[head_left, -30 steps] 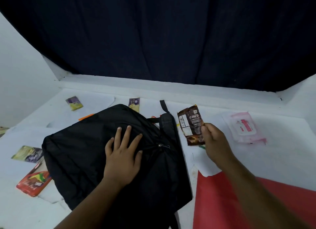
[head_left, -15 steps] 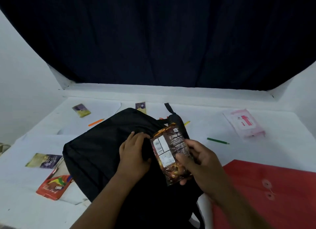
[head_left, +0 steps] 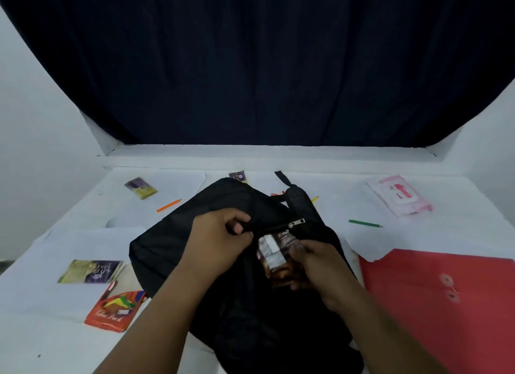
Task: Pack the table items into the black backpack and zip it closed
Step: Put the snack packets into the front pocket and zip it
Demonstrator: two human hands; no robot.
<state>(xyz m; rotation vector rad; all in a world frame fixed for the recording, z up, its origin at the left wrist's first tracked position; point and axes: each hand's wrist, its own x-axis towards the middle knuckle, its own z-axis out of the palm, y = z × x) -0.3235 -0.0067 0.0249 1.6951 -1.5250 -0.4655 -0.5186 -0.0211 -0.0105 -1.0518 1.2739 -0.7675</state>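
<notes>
The black backpack (head_left: 178, 242) lies flat in the middle of the white table (head_left: 446, 228). My left hand (head_left: 220, 242) pinches the edge of its zip opening and holds it up. A silver zip pull (head_left: 297, 222) sits just right of that hand. My right hand (head_left: 315, 265) grips a brown snack packet (head_left: 274, 258), whose upper end is at the opening, partly under the flap.
Left of the bag lie an orange box of colour pencils (head_left: 111, 311), purple-yellow sachets (head_left: 90, 271) (head_left: 140, 187) and an orange pencil (head_left: 168, 205). A green pencil (head_left: 365, 223), a pink wipes pack (head_left: 398, 195) and a red envelope folder (head_left: 446, 298) lie to the right.
My right hand carried the brown packet from the right side over to the bag's opening. My left hand went from flat on the bag to pinching the zip edge.
</notes>
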